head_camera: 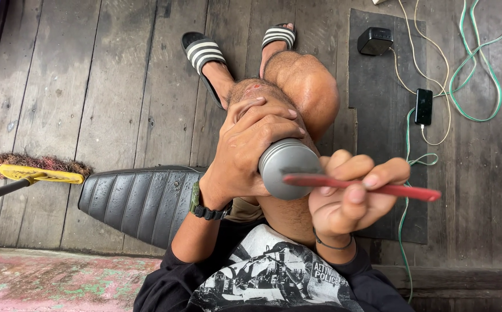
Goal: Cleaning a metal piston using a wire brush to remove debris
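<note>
The left hand (245, 151) clenches a grey metal can (287, 169) against the knee (303, 86), near the chest; the right hand (349, 193) pinches a red tool (361, 185) across its rim. Judged: brace the can firmly, lever gently.

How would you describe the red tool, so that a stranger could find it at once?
Start at the bent knee in the middle of the wooden floor. Just below it, the left hand wraps a grey metal can. The red tool is the thin flat stick that the right hand holds across the can's end; nothing else here is red and slender.
</note>
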